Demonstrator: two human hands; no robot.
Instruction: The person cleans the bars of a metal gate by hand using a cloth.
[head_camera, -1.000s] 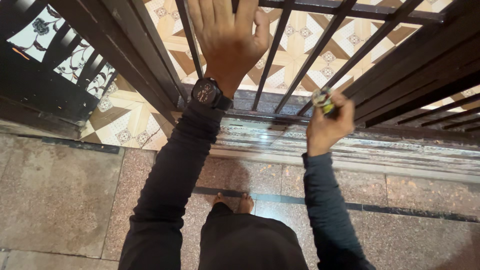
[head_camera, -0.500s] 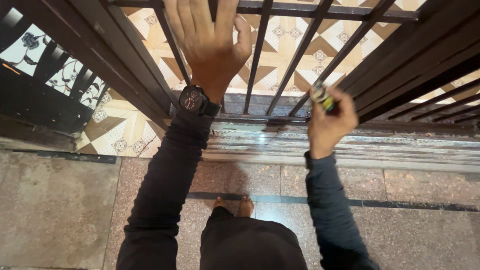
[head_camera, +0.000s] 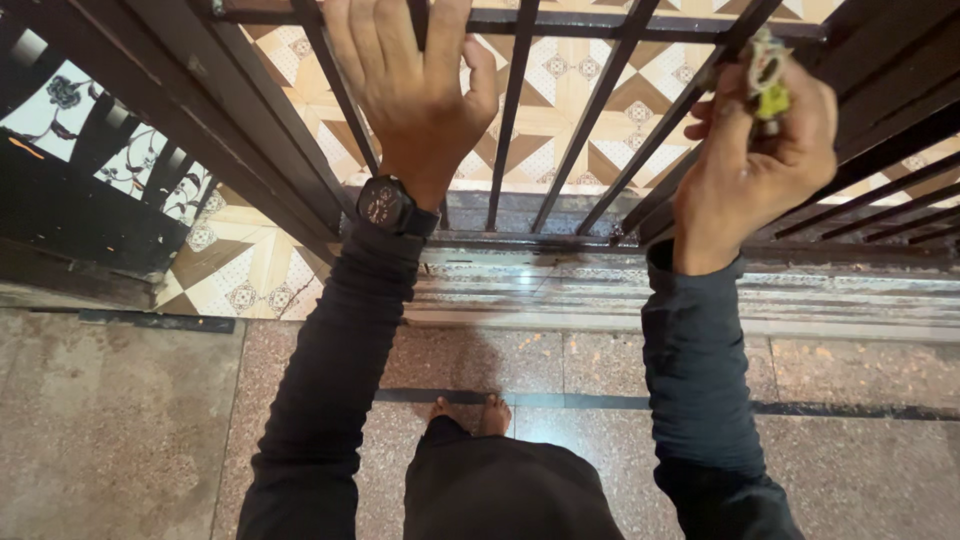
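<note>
A dark metal gate (head_camera: 560, 130) of slim square bars stands in front of the person, its uprights crossed near the top by a flat horizontal rail. The left hand (head_camera: 415, 85) lies flat against it, palm on the bars, fingers (head_camera: 365, 40) stretched out straight and slightly spread, gripping nothing; a black round-faced wristwatch (head_camera: 385, 205) sits on that wrist just above the cuff of a dark, soft-looking sleeve (head_camera: 335, 370). The right hand (head_camera: 750, 165) is raised beside the gate's right edge, its fingers curled and clamped on a small bunch of keys (head_camera: 768, 75), a cluster of dull metal with a bright yellow-green piece, held just against the bars near the heavier dark frame (head_camera: 880, 110). Beyond the bars lies a glossy tiled floor (head_camera: 570, 80) patterned in cream and tan diamonds with small ornate squares. Below the gate runs a worn, streaked stone threshold (head_camera: 600, 290), and nearer the person the ground is speckled pinkish granite slabs (head_camera: 120, 420) split by a thin dark strip. Bare toes (head_camera: 470, 410) show at the hem of dark trousers. At far left, white tiles with black floral print (head_camera: 60, 95) show behind more dark bars.
</note>
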